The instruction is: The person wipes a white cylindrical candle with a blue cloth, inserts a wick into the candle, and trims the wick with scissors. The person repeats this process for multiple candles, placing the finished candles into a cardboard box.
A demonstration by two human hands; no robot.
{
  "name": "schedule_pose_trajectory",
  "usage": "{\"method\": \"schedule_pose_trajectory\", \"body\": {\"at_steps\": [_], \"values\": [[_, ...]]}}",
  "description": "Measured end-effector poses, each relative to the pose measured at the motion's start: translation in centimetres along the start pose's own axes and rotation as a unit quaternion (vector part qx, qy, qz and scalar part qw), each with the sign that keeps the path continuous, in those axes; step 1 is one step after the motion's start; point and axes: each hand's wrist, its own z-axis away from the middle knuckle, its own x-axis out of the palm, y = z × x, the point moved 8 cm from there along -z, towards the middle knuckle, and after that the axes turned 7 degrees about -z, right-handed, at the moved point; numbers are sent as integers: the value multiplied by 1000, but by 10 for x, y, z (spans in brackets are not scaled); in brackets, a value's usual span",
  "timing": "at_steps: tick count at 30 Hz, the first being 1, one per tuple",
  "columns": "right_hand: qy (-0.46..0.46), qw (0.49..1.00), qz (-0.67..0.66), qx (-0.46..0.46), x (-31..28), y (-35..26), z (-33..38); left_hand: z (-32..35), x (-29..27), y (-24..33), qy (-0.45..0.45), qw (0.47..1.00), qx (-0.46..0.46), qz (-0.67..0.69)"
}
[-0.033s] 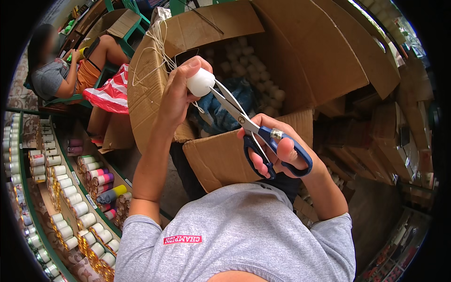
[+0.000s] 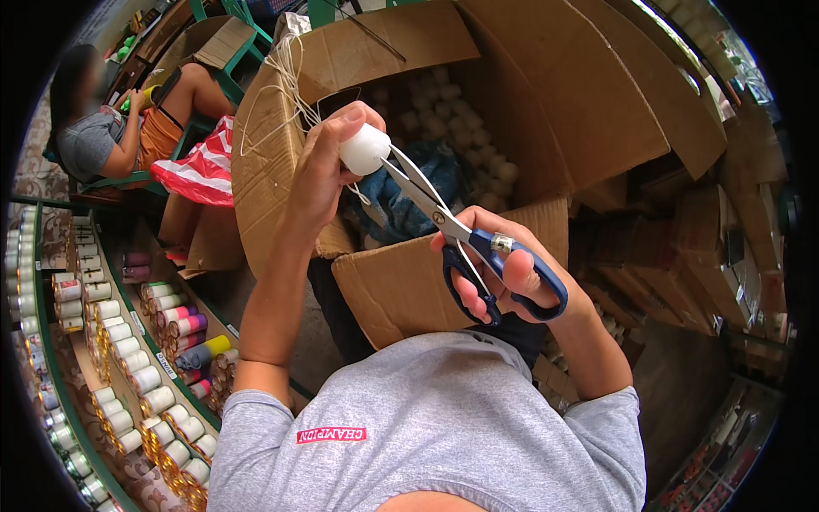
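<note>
My left hand (image 2: 328, 154) grips a short white candle (image 2: 365, 151) between thumb and fingers, above the near left side of an open cardboard box. In my right hand (image 2: 520, 273) is a pair of scissors (image 2: 432, 207) with dark blue handles, thumb and fingers through the loops. The blades are slightly parted, and their tips meet the candle's near right side. A thin white loop of string (image 2: 362, 196) hangs just below my left hand. Dark blue cloth (image 2: 418, 192) and many small white candles (image 2: 461, 119) lie inside the box.
The cardboard box (image 2: 563, 94) has raised flaps all round; a bundle of white strings (image 2: 290, 77) drapes over its left flap. Shelves (image 2: 128, 316) of white and coloured rolls stand left. A seated person (image 2: 128, 128) is at upper left, beside a red-and-white bag (image 2: 200, 171). Stacked boxes (image 2: 665, 264) stand right.
</note>
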Motion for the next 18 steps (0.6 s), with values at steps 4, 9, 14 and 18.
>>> {"method": "schedule_pose_trajectory", "body": {"at_steps": [4, 9, 14, 18], "values": [[2, 1000, -4, -2, -1, 0, 2, 1, 2, 2, 6, 1000, -3, -21], [-2, 1000, -3, -4, -4, 1, 3, 1, 3, 0, 3, 1000, -5, -28], [15, 996, 56, -63, -17, -18, -2, 1, -5, -9, 44, 999, 0, 14], [193, 838, 511, -8, -77, -56, -39, -3, -18, -15, 25, 985, -22, 169]]}}
